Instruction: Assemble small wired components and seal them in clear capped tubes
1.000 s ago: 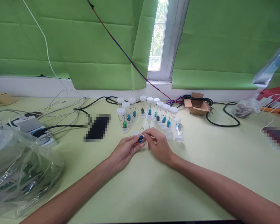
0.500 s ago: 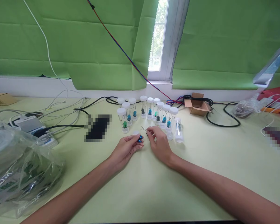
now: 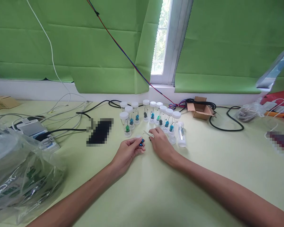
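My left hand (image 3: 127,153) is closed, pinching a small shiny blue metal part (image 3: 141,142) between thumb and fingers. Opposite it, the fingers of my right hand (image 3: 162,146) pinch a thin bent metal rod (image 3: 145,133), its end pointing toward the left hand. Something small and black (image 3: 150,138) shows at the right fingertips; its kind is unclear. Behind both hands stand several clear tubes with white caps, such as a tube with a green part (image 3: 124,124) and a tube with a blue part (image 3: 175,121). Another clear tube (image 3: 181,135) seems to lie beside the right hand.
A black blurred-out object (image 3: 100,131) lies to the left. Further left are a power strip (image 3: 44,134) with cables and a large clear plastic bag (image 3: 26,176). An open cardboard box (image 3: 200,110) and black cable (image 3: 227,127) sit at the back right.
The view has shifted slightly. My right hand has turned a little, its fingers lower and flatter over the rod. My left hand still holds the blue part in nearly the same place.
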Action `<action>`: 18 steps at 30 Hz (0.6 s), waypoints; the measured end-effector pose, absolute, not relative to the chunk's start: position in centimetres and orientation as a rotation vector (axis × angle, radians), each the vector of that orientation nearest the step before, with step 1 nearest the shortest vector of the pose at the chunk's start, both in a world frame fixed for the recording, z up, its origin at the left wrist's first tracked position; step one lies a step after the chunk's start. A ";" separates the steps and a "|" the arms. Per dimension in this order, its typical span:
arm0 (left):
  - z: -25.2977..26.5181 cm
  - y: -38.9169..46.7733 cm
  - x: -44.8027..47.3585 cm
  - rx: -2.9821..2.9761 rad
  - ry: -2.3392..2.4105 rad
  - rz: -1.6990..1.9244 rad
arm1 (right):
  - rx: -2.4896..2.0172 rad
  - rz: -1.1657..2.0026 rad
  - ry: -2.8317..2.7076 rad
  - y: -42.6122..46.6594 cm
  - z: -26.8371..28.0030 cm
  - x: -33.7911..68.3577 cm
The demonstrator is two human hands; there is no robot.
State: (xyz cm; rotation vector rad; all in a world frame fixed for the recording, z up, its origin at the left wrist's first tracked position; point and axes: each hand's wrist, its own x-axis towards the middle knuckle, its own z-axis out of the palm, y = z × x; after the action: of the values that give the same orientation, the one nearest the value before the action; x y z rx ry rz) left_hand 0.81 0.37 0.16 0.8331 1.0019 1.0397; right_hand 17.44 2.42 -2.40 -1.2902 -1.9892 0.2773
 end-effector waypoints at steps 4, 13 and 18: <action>0.1 0.5 0.8 0.846 0.994 1.036 | -1.363 0.266 -2.066 3.3 -1.4 17.3; 0.1 0.4 0.4 0.931 1.001 1.037 | -1.588 0.178 -2.221 5.2 1.0 16.0; -0.3 0.5 0.3 1.016 1.056 1.056 | -1.664 0.174 -2.259 5.1 1.5 16.7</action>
State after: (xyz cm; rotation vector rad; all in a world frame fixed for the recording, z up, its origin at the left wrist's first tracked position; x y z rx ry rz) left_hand 0.29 0.48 -0.26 1.0156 1.0557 1.0561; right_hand 16.66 5.09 1.51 -1.6642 -2.2595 0.1736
